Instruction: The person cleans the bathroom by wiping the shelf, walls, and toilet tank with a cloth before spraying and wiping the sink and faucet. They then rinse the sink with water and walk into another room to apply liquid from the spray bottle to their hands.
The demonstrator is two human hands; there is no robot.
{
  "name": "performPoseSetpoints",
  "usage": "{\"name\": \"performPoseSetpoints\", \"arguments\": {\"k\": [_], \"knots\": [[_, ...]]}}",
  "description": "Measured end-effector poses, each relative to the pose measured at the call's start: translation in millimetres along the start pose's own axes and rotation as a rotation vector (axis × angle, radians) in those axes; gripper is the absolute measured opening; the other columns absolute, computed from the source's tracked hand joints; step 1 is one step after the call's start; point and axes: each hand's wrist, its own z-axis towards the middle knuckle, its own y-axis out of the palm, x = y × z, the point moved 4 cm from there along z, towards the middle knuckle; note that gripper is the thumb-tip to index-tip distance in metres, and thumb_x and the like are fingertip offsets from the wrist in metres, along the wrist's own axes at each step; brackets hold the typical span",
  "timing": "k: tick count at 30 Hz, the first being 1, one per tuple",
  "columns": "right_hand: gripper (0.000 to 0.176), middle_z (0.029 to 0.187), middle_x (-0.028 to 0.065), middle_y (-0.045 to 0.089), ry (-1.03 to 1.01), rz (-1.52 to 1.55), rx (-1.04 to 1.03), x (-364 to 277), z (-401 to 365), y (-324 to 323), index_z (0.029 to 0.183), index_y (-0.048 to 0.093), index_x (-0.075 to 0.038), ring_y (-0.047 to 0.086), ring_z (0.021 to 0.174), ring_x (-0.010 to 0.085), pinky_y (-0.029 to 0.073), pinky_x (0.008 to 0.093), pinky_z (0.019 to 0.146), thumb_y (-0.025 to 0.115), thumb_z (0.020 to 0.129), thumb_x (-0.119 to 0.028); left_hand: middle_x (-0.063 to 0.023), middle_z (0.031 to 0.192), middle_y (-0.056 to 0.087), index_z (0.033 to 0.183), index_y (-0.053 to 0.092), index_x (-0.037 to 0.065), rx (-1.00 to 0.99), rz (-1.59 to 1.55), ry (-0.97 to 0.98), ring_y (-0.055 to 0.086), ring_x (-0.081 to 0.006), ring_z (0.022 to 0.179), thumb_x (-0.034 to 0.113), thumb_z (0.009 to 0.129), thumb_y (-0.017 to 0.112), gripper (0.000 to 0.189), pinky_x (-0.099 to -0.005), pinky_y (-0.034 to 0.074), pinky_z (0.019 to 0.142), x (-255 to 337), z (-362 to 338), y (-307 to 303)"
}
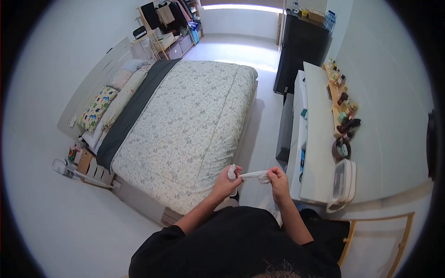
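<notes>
A small white object point(232, 172), maybe a charger or plug, is held in my left hand point(226, 183), its fingers closed round it. From there a white cord-like bundle point(254, 174) stretches across to my right hand point(278, 181), which pinches its other end. A small loop of the bundle hangs just left of my right fingers. Both hands are in front of my body, above the near right corner of the bed point(185, 120) and the floor beside it.
Right of my hands runs a long white dresser point(315, 139) with a clear-lidded case point(344, 180) and a shelf point(335, 99) of small bottles. A black fridge point(301, 46) stands beyond it. A nightstand point(95, 170) is at the left, a wooden-framed chair point(403, 236) at the lower right.
</notes>
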Motion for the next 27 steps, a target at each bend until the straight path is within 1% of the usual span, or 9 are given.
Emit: {"name": "performPoseSetpoints", "arguments": {"k": [5,8,10,14,16,20,21,25,27], "knots": [[0.013,0.086,0.0034,0.065,-0.021,-0.095,0.17,4,73,-15,0.099,0.057,-0.003,0.058,0.074,0.0089,0.046,0.0245,0.068,0.058,0.098,-0.016,0.001,0.086,0.057,0.11,0.058,0.003,-0.046,0.385,0.25,0.058,-0.0083,0.082,0.004,0.085,0.063,0.026,-0.0256,0.048,0.074,25,94,-1],[0.016,0.085,0.0065,0.066,0.058,-0.073,0.216,-8,99,-15,0.105,0.055,-0.003,0.061,0.071,0.0108,0.048,0.0261,0.062,0.059,0.098,-0.018,0.0014,0.085,0.055,0.111,0.058,0.003,-0.084,0.142,0.199,0.056,-0.0086,0.079,0.004,0.084,0.062,0.027,-0.0264,0.048,0.072,38,148,4],[0.018,0.087,0.0082,0.067,0.096,-0.16,0.177,-18,116,-19,0.107,0.055,-0.004,0.063,0.073,0.0119,0.049,0.0271,0.062,0.059,0.098,-0.019,0.0013,0.091,0.055,0.112,0.06,0.004,-0.242,-0.014,-0.021,0.057,-0.0099,0.085,0.001,0.079,0.065,0.033,-0.0271,0.047,0.078,57,186,12],[0.017,0.084,0.0042,0.065,0.064,-0.189,0.275,-45,129,-40,0.104,0.057,-0.006,0.059,0.071,0.009,0.047,0.0242,0.063,0.061,0.097,-0.021,0.0018,0.092,0.054,0.114,0.06,0.005,-0.476,-0.194,-0.158,0.056,-0.0096,0.083,0.0,0.077,0.064,0.037,-0.0261,0.046,0.076,77,243,46],[0.014,0.082,0.0015,0.063,0.05,-0.167,0.338,-52,117,-50,0.098,0.057,-0.006,0.057,0.07,0.0074,0.046,0.023,0.064,0.064,0.095,-0.018,0.0024,0.092,0.053,0.116,0.06,0.006,-0.704,-0.086,-0.15,0.055,-0.0095,0.084,0.0,0.077,0.064,0.04,-0.0262,0.046,0.074,74,262,71],[0.012,0.079,0.0008,0.06,-0.112,-0.084,0.653,-55,65,-80,0.09,0.053,-0.008,0.056,0.071,0.007,0.045,0.0236,0.065,0.065,0.093,-0.009,0.0025,0.092,0.053,0.119,0.059,0.006,-1.057,0.11,-0.152,0.054,-0.0093,0.082,0.002,0.078,0.064,0.042,-0.0261,0.046,0.073,74,270,136],[0.011,0.08,0.0011,0.06,-0.221,-0.023,0.769,-51,42,-92,0.09,0.053,-0.008,0.056,0.072,0.0073,0.045,0.0236,0.066,0.064,0.093,-0.008,0.0021,0.092,0.053,0.12,0.058,0.005,-1.168,0.129,-0.235,0.053,-0.0089,0.08,0.003,0.078,0.064,0.042,-0.0255,0.047,0.073,73,264,153],[0.01,0.081,-0.0026,0.053,-0.492,0.297,1.072,-51,-67,-72,0.09,0.052,-0.01,0.054,0.077,0.0077,0.046,0.0254,0.071,0.061,0.095,-0.012,0.0014,0.094,0.054,0.122,0.057,0.005,-1.526,0.28,-0.07,0.053,-0.0076,0.081,0.004,0.079,0.067,0.043,-0.0236,0.047,0.071,83,202,221],[0.007,0.081,-0.0035,0.054,-0.623,0.414,1.164,-49,-122,-54,0.09,0.056,-0.009,0.053,0.076,0.0072,0.045,0.0243,0.071,0.06,0.096,-0.011,0.0009,0.093,0.056,0.122,0.057,0.004,-1.703,0.323,-0.086,0.054,-0.0074,0.078,0.004,0.081,0.067,0.042,-0.0245,0.048,0.07,81,151,243]]}}
